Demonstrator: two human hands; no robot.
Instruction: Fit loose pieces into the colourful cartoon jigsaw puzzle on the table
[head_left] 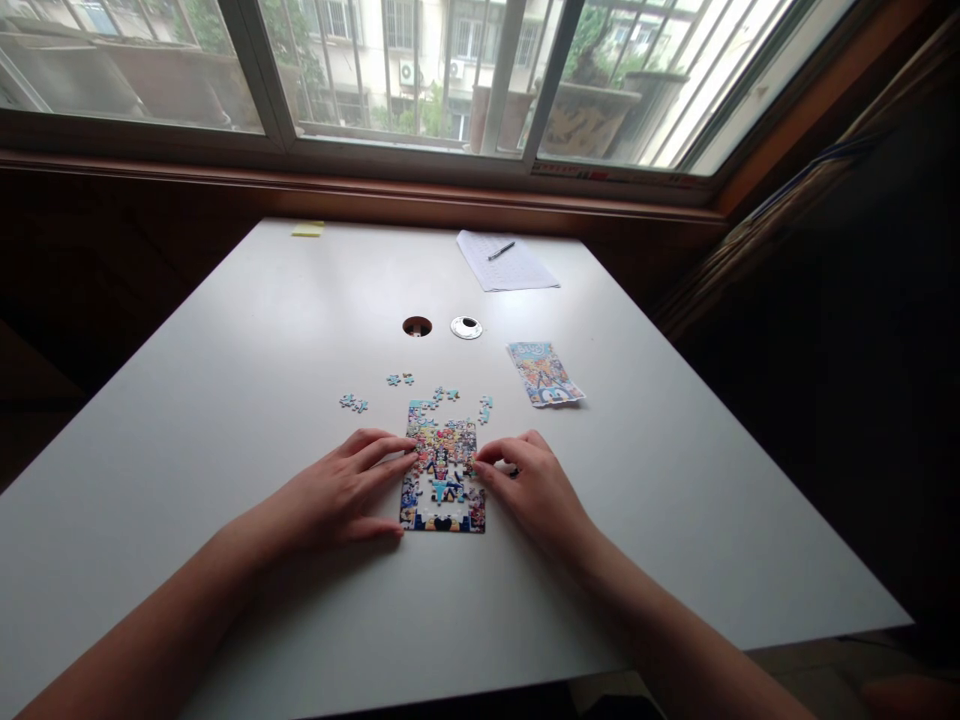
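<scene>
A partly assembled jigsaw puzzle (442,440) lies flat on the white table, with gaps near its top and in its lower half. My left hand (360,485) rests along its left edge, fingers stretched out and apart, fingertips touching the border. At the right edge, thumb and forefinger of my right hand (529,480) are pinched together; whatever is between them is too small to make out. Something dark shows partly beneath that hand. Loose puzzle pieces (354,403) lie to the upper left, and more pieces (486,408) sit just off the puzzle's top right.
A small picture sheet (546,375) in similar colours lies to the right. Farther back are a cable hole (417,327), its round metal cover (466,328), papers (506,262) with a pen (501,251), and a yellow sticky note (307,229). A window runs behind the table.
</scene>
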